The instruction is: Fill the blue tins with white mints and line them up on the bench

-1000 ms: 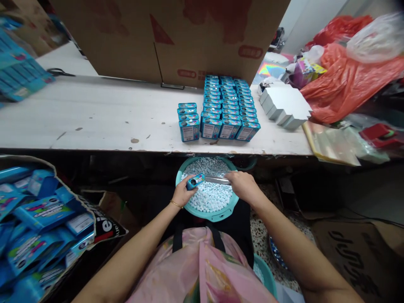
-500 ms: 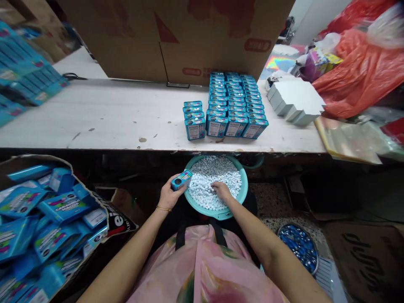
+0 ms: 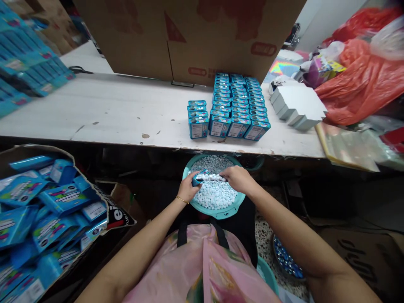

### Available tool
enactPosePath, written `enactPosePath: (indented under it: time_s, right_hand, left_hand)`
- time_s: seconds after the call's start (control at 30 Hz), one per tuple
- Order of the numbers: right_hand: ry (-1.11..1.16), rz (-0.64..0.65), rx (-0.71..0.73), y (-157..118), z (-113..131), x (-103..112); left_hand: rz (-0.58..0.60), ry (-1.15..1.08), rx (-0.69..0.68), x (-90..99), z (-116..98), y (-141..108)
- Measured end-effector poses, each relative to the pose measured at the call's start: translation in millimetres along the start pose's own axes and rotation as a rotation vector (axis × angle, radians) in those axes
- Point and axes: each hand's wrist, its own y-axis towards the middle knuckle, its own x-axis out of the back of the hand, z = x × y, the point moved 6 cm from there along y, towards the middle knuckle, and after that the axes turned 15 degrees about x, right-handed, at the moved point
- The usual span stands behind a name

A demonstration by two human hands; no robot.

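Observation:
A turquoise basin (image 3: pixel 195 203) of small white pellets (image 3: pixel 216 197) sits in front of my lap. Over it, my left hand (image 3: pixel 188 188) is closed around a small blue box (image 3: pixel 197 178), tipped on its side toward the right. My right hand (image 3: pixel 239 179) is closed on a narrow scoop (image 3: pixel 213 180), its shape mostly hidden under a heap of white pellets. The scoop's far end meets the opening of the box. Whether pellets are passing into the box I cannot tell.
Rows of small blue boxes (image 3: pixel 240 109) stand on the white table (image 3: pixel 135 113), before a large carton (image 3: pixel 189 42). White folded cards (image 3: pixel 298 105) lie to their right. An open bag (image 3: pixel 74 162) of blue boxes is at left; a bowl of blue pieces (image 3: pixel 286 259) is on the floor.
My right hand has come up out of the pellets with a loaded scoop and moved to the box. My left hand has shifted right over the basin, turning the box toward the scoop.

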Motion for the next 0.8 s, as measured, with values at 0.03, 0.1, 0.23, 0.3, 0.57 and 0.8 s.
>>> enactPosePath:
  time_s: [0.03, 0.1, 0.23, 0.3, 0.57, 0.8]
  right_hand:
    - [-0.07, 0.037, -0.005, 1.5, 7.7, 6.0]
    - [-0.167, 0.072, 0.003, 5.4, 21.6, 15.1]
    - [-0.257, 0.106, 0.011, 11.1, 40.9, 23.0]
    - [-0.279, 0.083, 0.041, 11.4, 49.8, 26.5]
    - [-0.279, 0.008, 0.029, -11.7, 21.7, 20.3]
    - [-0.114, 0.099, -0.179, -6.4, -49.0, -85.8]
  left_hand:
    - [-0.004, 0.017, 0.0, -2.7, -1.1, -0.1]
    - [-0.009, 0.047, 0.005, -5.8, -2.3, -0.7]
    - [-0.001, 0.071, -0.022, -7.4, -3.8, -2.1]
    - [-0.004, 0.056, -0.027, -7.5, -2.6, -1.5]
    - [0.008, -0.092, 0.014, -7.5, 11.3, 4.8]
    - [-0.005, -0.131, 0.048, 12.8, 14.3, 1.0]
